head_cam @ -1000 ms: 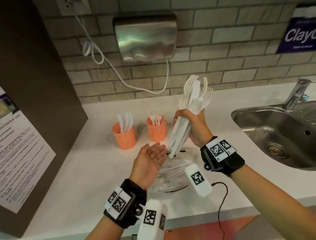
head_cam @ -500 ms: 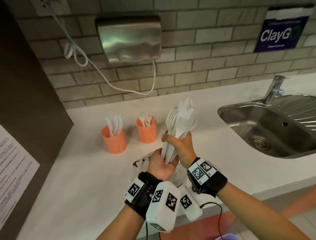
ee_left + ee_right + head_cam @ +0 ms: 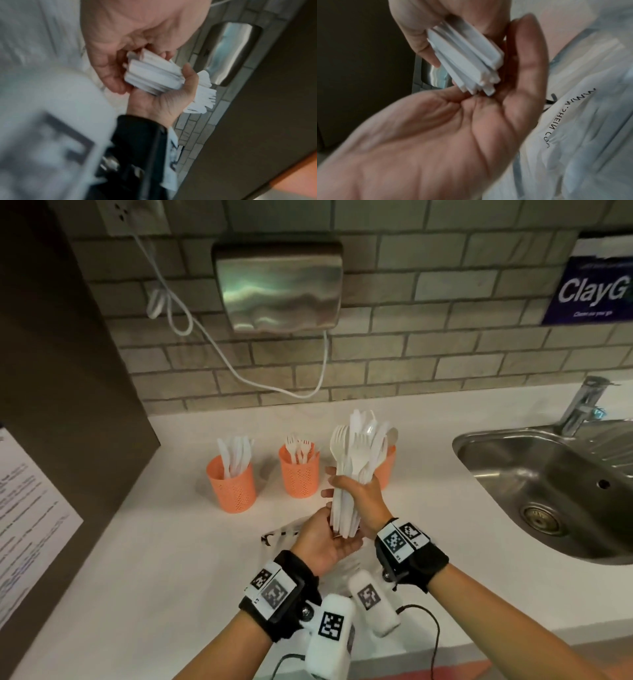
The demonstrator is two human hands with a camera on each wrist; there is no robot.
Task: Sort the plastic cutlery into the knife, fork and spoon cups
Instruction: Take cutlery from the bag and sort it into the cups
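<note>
Brick wall (image 3: 445, 354) fills the back of the head view, carrying a steel wall unit (image 3: 279, 285) with a white cord (image 3: 212, 350) looping up to a socket (image 3: 133, 215), and a blue sign (image 3: 592, 289) at far right. Below it runs the white table (image 3: 137, 559), with a steel sink (image 3: 555, 487) and tap (image 3: 582, 402) sunk into its right side and a dark panel (image 3: 58, 371) bearing a printed sheet (image 3: 27, 515) on the left. Only this view shows the three orange mesh cups: the knife cup (image 3: 234, 489) at left, the fork cup (image 3: 299, 475) in the middle, and a third cup (image 3: 387, 467) half hidden behind the bundle of plastic cutlery (image 3: 356, 460). The right hand (image 3: 359, 498) has its grip clenched round the middle of that upright bundle, above the table and in front of the cups. The left hand (image 3: 325, 539) lies flat, palm up, fingers straight, under the handle ends.

The right wrist view alone shows a clear plastic bag (image 3: 582, 121) with black lettering lying beneath the hands, and the square handle tips standing on the left palm (image 3: 436, 128). The left wrist view, blurred, shows the fork tines (image 3: 204, 100) fanning out beyond the right hand's fingers (image 3: 190, 75).
</note>
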